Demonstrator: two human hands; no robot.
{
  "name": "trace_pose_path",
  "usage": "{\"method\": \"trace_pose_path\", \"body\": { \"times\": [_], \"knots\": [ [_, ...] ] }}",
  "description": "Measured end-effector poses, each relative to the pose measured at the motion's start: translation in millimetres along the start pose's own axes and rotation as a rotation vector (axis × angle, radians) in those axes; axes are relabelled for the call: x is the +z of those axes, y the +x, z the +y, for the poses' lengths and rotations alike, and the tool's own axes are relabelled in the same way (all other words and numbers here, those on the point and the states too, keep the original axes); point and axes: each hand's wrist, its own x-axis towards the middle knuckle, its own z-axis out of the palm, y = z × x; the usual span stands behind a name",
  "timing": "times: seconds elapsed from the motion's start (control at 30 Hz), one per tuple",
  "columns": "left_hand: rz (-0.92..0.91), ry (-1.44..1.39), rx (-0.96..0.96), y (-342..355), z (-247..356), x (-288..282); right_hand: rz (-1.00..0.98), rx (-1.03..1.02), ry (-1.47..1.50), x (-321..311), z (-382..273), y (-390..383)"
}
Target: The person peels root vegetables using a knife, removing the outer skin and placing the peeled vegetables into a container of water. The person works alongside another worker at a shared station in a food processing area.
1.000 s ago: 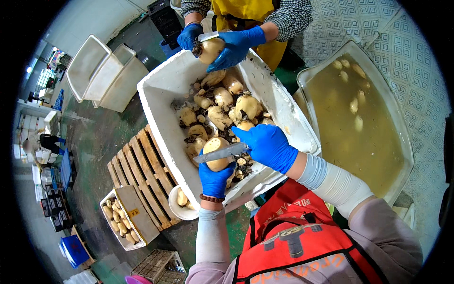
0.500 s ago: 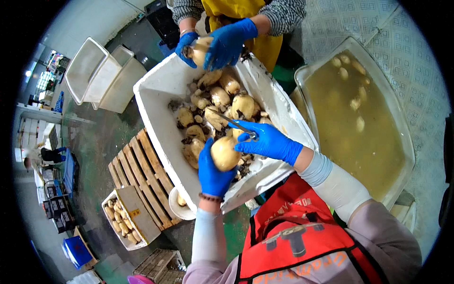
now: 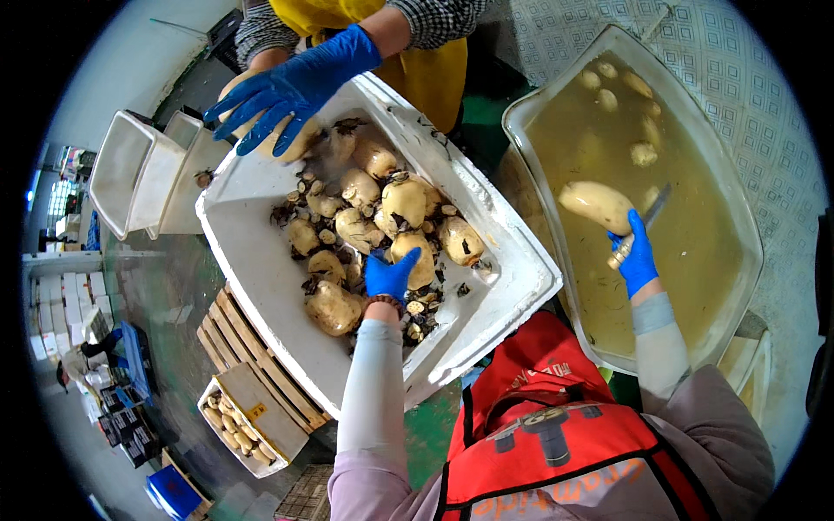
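Left hand [image 3: 388, 276], blue glove, reaches into the white foam box [image 3: 261, 269], fingers spread and open, resting on a muddy root [image 3: 415, 259] in the pile; no closed grip on it. More muddy roots lie all round the hand in the box. Right hand [image 3: 637, 256], blue glove, grip closed on a knife [image 3: 641, 227], held over the water tub [image 3: 730, 217]. A peeled pale root [image 3: 598, 205] sits just left of that hand, touching the fingertips; cannot tell whether it floats or is held. Smaller peeled pieces float at the far end. Another person's gloved hand [image 3: 291, 87] holds a root at the box's far rim. Wooden pallet [image 3: 252, 365] under the box.
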Motion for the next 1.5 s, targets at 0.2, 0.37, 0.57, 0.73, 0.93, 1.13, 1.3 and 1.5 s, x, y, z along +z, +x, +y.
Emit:
{"method": "trace_pose_path", "body": {
  "times": [0.2,0.37,0.57,0.73,0.93,1.13,1.3,1.5],
  "knots": [
    [0.295,0.405,-0.323,20,-54,45,0.039,0.271,0.129,-135,56,23],
    [0.281,0.141,-0.177,20,-77,45,0.344,0.363,0.235,-174,160,47],
    [-0.098,-0.696,-0.521,33,-50,-18,0.365,0.293,-0.478,-121,172,33],
    [-0.261,-0.972,-0.518,-32,2,-43,-0.054,-0.321,-0.691,9,63,-23],
    [-0.355,-0.993,-0.312,-100,33,-67,-0.782,-0.383,-0.289,212,16,-143],
    [-0.357,-1.032,-0.083,-121,26,-60,-0.709,-0.948,-0.689,279,83,-205],
    [-0.104,-0.824,-0.108,-118,10,-78,-0.840,-0.953,-0.801,289,90,-222],
    [0.018,-0.177,0.114,-121,16,-96,-0.894,-0.816,-1.359,286,98,-188]
  ]
}}
